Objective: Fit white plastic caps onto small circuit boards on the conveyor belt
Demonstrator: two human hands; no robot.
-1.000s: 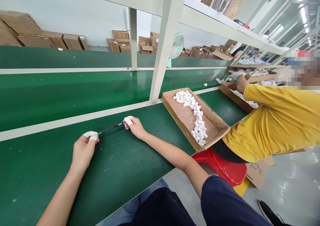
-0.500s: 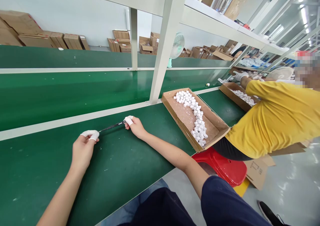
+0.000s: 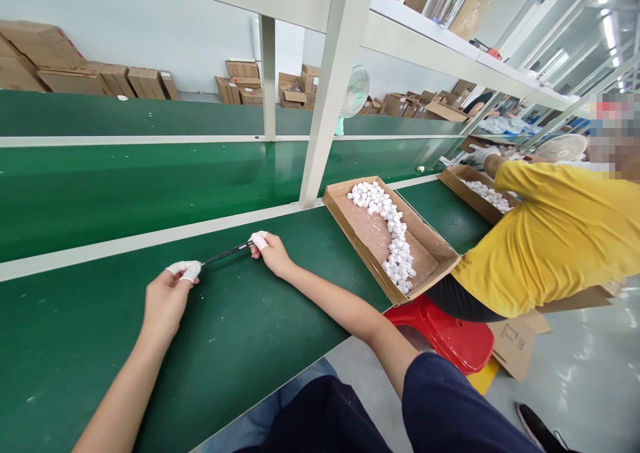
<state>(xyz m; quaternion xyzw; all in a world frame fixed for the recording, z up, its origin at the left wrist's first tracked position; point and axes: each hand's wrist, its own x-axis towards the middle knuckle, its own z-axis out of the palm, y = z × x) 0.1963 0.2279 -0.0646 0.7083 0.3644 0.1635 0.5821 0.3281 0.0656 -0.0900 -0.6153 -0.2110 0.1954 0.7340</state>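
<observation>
My right hand [image 3: 273, 253] rests on the green bench top [image 3: 240, 319] and pinches the handle end of thin black tweezers [image 3: 227, 251]; its fingertips wear white finger cots. The tweezers point left toward my left hand [image 3: 167, 296]. That hand lies on the bench with its white-capped thumb and forefinger pressed together right at the tweezer tips. Whatever small thing sits between those fingertips is too small to make out.
A flat cardboard tray [image 3: 345, 193] with a trail of small white pieces [image 3: 393, 229] lies to the right. A person in a yellow shirt [image 3: 555, 239] sits on a red stool [image 3: 445, 336] beside another tray [image 3: 457, 183]. A white frame post [image 3: 325, 106] stands behind, and cartons [image 3: 75, 73] line the far wall.
My left hand has shifted slightly right, closing onto the tweezer tips. The person in yellow has straightened back from the far tray.
</observation>
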